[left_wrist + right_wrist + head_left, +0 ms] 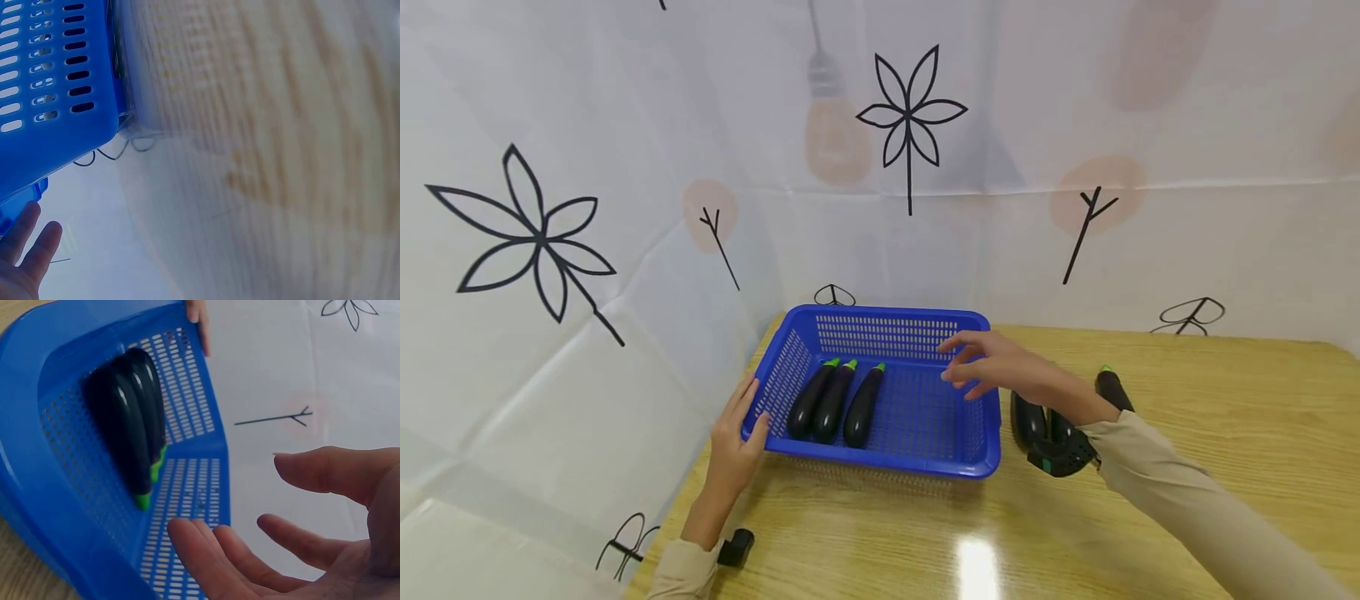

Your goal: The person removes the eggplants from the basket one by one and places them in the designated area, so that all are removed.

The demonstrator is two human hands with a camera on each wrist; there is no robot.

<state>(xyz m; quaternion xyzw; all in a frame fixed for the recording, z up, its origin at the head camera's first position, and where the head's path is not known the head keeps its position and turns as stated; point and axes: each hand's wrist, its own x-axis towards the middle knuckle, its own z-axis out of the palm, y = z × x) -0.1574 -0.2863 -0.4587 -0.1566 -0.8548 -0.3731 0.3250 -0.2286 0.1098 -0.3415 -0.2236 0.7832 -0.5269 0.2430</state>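
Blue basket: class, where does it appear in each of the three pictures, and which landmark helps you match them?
Head: the basket is in the lower half, around the middle.
Left wrist: the basket is upper left, cut off by the frame.
Right wrist: the basket fills much of the left half.
Shared landmark: white cloth with black lines.

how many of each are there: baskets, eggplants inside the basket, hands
Blue basket: 1
Eggplants inside the basket: 3
Hands, left hand and right hand: 2
Total: 6
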